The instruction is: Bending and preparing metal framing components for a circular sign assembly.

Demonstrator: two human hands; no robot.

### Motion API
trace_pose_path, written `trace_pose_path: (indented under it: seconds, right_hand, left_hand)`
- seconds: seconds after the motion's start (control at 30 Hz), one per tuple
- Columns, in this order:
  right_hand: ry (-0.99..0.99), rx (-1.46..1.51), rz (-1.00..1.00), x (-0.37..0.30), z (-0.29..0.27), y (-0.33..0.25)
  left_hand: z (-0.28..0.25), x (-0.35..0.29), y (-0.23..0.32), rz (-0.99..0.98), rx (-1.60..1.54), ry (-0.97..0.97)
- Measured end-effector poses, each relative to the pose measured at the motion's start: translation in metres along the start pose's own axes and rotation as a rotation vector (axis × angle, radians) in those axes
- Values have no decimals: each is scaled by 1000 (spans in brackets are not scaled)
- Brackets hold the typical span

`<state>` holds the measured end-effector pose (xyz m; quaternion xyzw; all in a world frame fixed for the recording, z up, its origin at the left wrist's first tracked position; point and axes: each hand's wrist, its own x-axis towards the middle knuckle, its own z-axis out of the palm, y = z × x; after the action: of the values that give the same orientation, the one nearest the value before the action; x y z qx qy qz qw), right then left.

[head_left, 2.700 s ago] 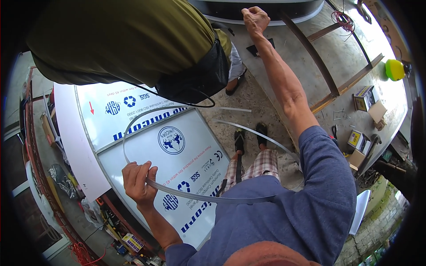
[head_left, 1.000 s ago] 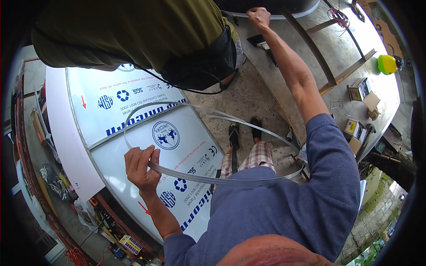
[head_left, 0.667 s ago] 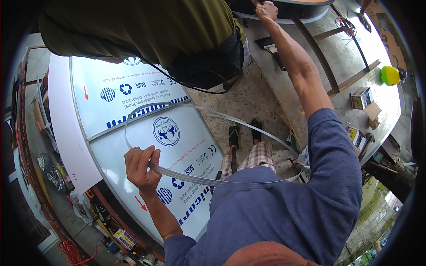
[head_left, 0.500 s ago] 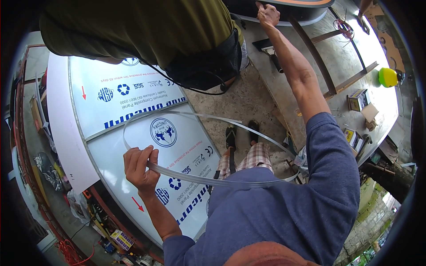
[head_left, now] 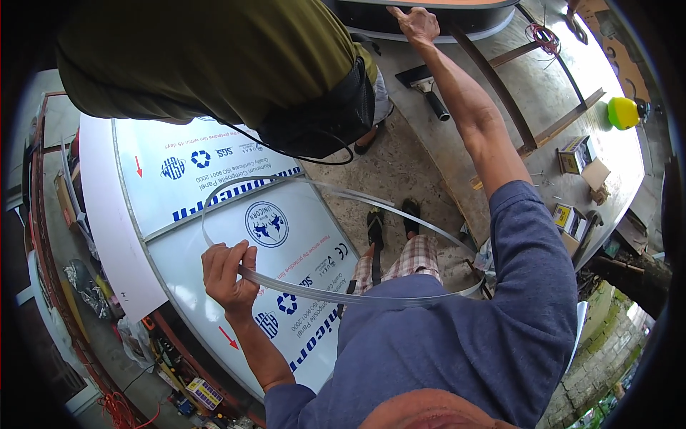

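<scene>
My left hand (head_left: pixel 230 280) is closed round a large loose loop of thin silver-grey strip (head_left: pixel 336 292), several layers thick at the near side. The loop hangs in front of my body, over a film-covered composite panel (head_left: pixel 214 247). My right hand (head_left: pixel 419 27) reaches far forward to a rounded piece with a black side wall (head_left: pixel 371 20) and an orange top. Its index finger points left against the black wall; the other fingers are curled, and whether they hold anything is hidden. A black-handled squeegee (head_left: pixel 430 93) lies beside my right forearm.
A co-worker in an olive shirt (head_left: pixel 200 57) leans in at the upper left. The metal table (head_left: pixel 493 171) at right carries a dark bar frame (head_left: pixel 511 107), a yellow-green round object (head_left: pixel 624 113), pink wire (head_left: pixel 544 37) and small boxes (head_left: pixel 575 154). Cluttered tools lie lower left.
My right hand and the black-sided piece appear further left and slightly higher in view. The index finger now points out more. The co-worker has shifted left; my left hand keeps its hold.
</scene>
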<state>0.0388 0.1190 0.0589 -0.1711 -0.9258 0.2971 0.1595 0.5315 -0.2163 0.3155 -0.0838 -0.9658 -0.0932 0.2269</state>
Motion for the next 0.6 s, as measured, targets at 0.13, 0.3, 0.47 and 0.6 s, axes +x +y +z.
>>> trace_pose_path:
  seconds: [0.13, 0.3, 0.47, 0.6]
  right_hand:
    - [-21, 143, -10, -1, -3, 8]
    - [17, 129, -52, -8, -10, 6]
    - [-40, 130, -72, -13, -15, 0]
    - [-8, 138, -17, -6, -6, -1]
  left_hand:
    - [-3, 0, 3, -5, 9, -4]
    - [-3, -4, 3, -19, 27, 1]
    - [-3, -8, 5, -48, 40, -9]
    - [-4, -1, 12, -37, 41, -9]
